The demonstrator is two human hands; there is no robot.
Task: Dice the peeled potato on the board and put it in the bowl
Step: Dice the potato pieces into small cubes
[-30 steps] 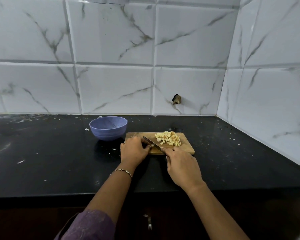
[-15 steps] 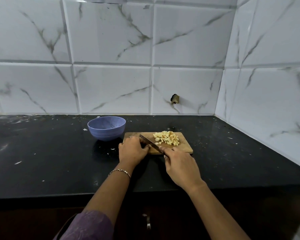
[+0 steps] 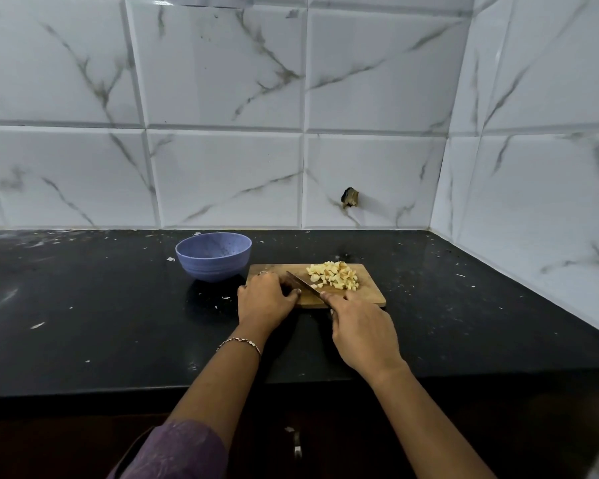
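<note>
Gripping the knife [image 3: 300,282] by its handle, right hand [image 3: 362,331] keeps blade low over board [image 3: 370,292]; left hand [image 3: 265,300] curls at board's left end, hold unclear. Heaped on board's far half: diced potato [image 3: 334,279]. Beyond, bowl [image 3: 213,259] looks empty, transfer pending

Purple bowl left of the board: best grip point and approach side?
Pinch the bowl at its left rim from above. It stands upright, mouth open, and its rounded wall tapers downward, so a side wrap would likely slip. The cutting board, left hand and knife crowd its right side.
</note>
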